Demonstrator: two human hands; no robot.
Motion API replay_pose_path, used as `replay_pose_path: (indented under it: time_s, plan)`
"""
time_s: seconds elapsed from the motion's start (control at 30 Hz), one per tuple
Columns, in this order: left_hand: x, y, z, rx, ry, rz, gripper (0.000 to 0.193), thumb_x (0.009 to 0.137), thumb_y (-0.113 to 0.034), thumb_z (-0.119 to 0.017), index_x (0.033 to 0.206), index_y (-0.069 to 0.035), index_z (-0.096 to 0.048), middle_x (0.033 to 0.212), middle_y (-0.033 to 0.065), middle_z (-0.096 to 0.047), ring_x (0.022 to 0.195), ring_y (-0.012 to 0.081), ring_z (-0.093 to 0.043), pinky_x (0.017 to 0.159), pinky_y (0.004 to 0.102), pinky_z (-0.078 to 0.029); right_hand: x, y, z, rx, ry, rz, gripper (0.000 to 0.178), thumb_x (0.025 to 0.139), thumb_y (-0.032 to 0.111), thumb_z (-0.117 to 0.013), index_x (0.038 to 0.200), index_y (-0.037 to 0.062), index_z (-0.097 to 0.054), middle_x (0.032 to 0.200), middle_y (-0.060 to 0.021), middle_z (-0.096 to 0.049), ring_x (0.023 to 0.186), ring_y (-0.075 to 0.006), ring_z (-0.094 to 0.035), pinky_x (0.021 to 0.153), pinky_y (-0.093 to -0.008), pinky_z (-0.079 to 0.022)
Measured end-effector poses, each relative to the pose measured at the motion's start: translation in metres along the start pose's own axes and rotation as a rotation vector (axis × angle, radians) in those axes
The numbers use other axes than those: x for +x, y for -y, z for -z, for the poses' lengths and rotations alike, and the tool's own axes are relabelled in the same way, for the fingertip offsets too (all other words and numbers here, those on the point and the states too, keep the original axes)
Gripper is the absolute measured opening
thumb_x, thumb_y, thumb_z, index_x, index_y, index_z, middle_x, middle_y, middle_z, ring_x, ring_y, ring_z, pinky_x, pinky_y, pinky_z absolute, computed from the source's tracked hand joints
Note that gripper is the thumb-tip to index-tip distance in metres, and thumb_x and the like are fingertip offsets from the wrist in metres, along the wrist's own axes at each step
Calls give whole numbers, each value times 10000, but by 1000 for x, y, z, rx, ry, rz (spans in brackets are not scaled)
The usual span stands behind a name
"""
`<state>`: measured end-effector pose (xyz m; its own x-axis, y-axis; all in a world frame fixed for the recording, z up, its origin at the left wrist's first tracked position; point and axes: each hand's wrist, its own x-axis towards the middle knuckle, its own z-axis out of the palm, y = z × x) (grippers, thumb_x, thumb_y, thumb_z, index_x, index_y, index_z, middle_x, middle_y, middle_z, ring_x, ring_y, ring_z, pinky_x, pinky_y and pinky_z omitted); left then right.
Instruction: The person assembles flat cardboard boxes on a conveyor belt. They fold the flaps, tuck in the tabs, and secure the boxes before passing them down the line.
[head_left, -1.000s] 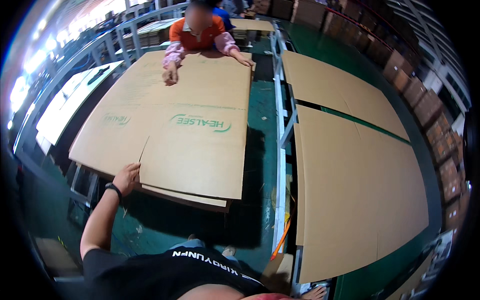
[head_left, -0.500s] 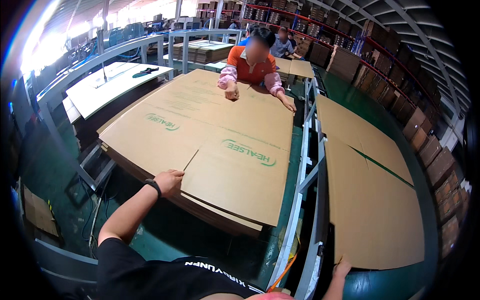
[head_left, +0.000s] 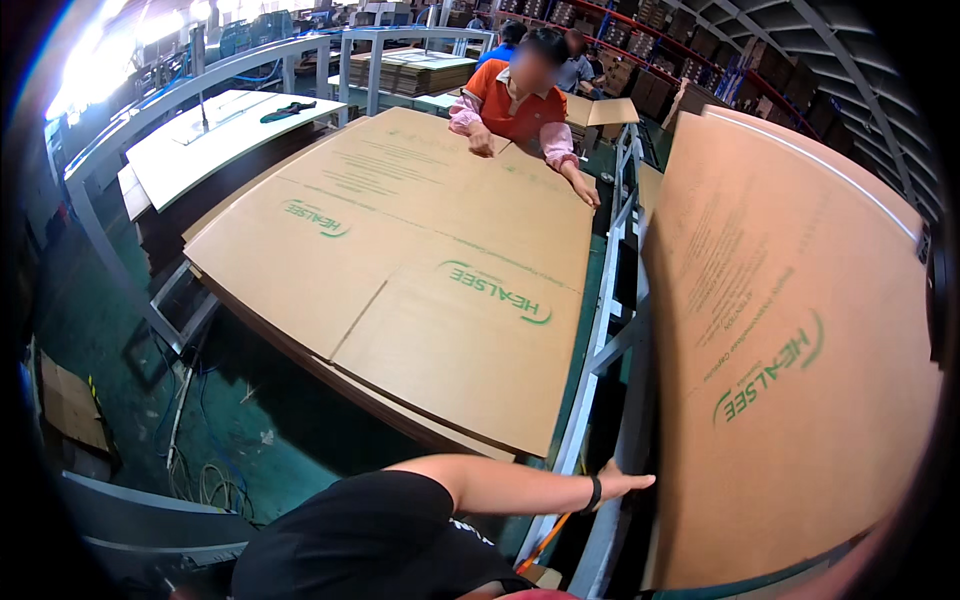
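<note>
My left hand point(head_left: 628, 482), a dark band on its wrist, reaches across to the right with its fingers stretched out. Its fingertips are at the near left edge of a large brown cardboard sheet point(head_left: 780, 330) with green print, and whether they touch it I cannot tell. That sheet stands raised and tilted on the right, its printed face toward me. My right hand is out of view. In front of me lies a stack of flat cardboard sheets point(head_left: 400, 250), the top one slit at its near edge. Across it, a co-worker in orange point(head_left: 515, 100) rests both hands on the stack.
A grey metal rail point(head_left: 600, 330) runs between the stack and the raised sheet. White boards point(head_left: 225, 140) with a dark tool on top lie at the left. Cables point(head_left: 215, 480) trail on the green floor. Shelves with boxes and more people are at the back.
The cardboard sheet on the right has gone from lying flat to raised, showing its printed face. My left hand has left the stack's slit and swung right. My right hand has gone from view.
</note>
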<state>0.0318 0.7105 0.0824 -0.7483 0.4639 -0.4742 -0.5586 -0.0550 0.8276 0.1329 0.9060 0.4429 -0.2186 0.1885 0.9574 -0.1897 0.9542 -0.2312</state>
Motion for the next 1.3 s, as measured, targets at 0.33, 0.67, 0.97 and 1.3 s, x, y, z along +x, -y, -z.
replay_pose_path:
  time_s: [0.33, 0.67, 0.97, 1.3]
  plan:
    - [42, 31, -35, -390, 233, -1, 445, 837, -138, -687, 1241, -10, -552, 1154, 103, -638, 1021, 187, -618, 911, 342, -482, -208, -354, -53, 510, 150, -1316, 307, 872, 215, -628, 1080, -6, -581, 960, -145, -630, 886, -270, -613, 777, -384, -496]
    - [20, -192, 8, -23, -59, -180, 123, 722, -20, -708, 836, 1, -667, 745, 77, -653, 627, 176, -617, 513, 303, -485, -357, -326, -92, 902, -184, -1805, 395, 850, 247, -644, 1165, 18, -573, 1052, -111, -647, 955, -239, -626, 828, -350, -528]
    - [-193, -256, 181, -241, 44, -366, 260, 806, -54, -630, 1041, 55, -611, 920, 149, -681, 776, 214, -687, 726, 352, -576, -192, -165, -92, 1187, -11, -1346, 266, 843, 196, -650, 1037, 15, -623, 994, -99, -677, 881, -206, -660, 728, -315, -572]
    - [-443, -227, 610, 769, -891, 312, 657, 787, -370, -740, 1321, -82, -487, 1230, 192, -558, 1004, 242, -615, 792, 360, -555, -399, 264, -151, 1359, 515, -1544, 405, 786, 28, -618, 1185, -15, -562, 1097, -117, -623, 958, -270, -638, 789, -411, -568]
